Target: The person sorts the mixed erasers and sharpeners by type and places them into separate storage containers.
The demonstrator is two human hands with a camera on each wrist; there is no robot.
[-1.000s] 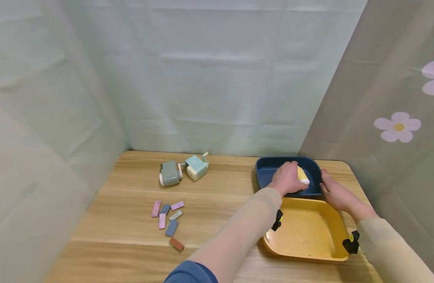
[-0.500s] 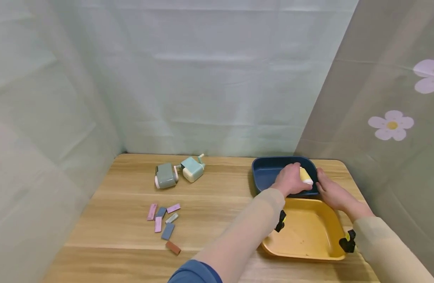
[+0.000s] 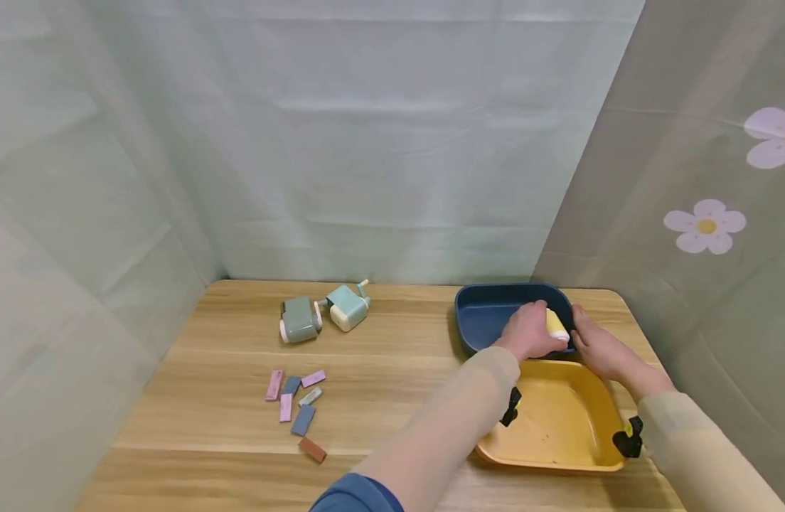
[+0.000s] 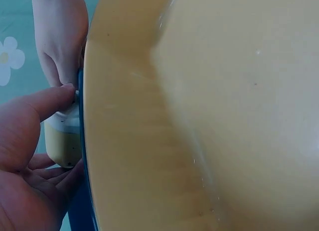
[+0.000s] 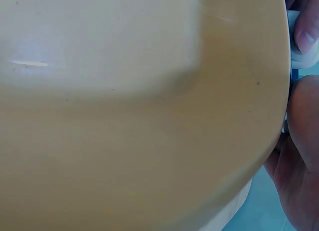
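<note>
My left hand [image 3: 525, 333] grips a small yellow-and-white pencil sharpener [image 3: 554, 325] inside the dark blue tray [image 3: 482, 313], toward its right end. Part of the sharpener is hidden behind the fingers; the left wrist view shows its rounded pale-yellow body [image 4: 65, 145] between thumb and fingers. At the tray's right wall, my right hand [image 3: 606, 350] holds the rim, thumb on the near side in the right wrist view. Directly in front of the blue tray lies a yellow tray [image 3: 552, 419], beneath both wrists.
On the left of the wooden table stand a grey sharpener [image 3: 300, 320] and a teal one with a crank [image 3: 349, 307]. Nearer lie several small blocks, pink [image 3: 274, 385], blue [image 3: 303, 420] and reddish-brown [image 3: 312, 449] among them. Curtains [image 3: 380, 142] hang behind.
My left hand has shifted slightly right and toward me inside the blue tray, with the sharpener in its grip. The right hand stays at the rim. The head view has turned slightly right.
</note>
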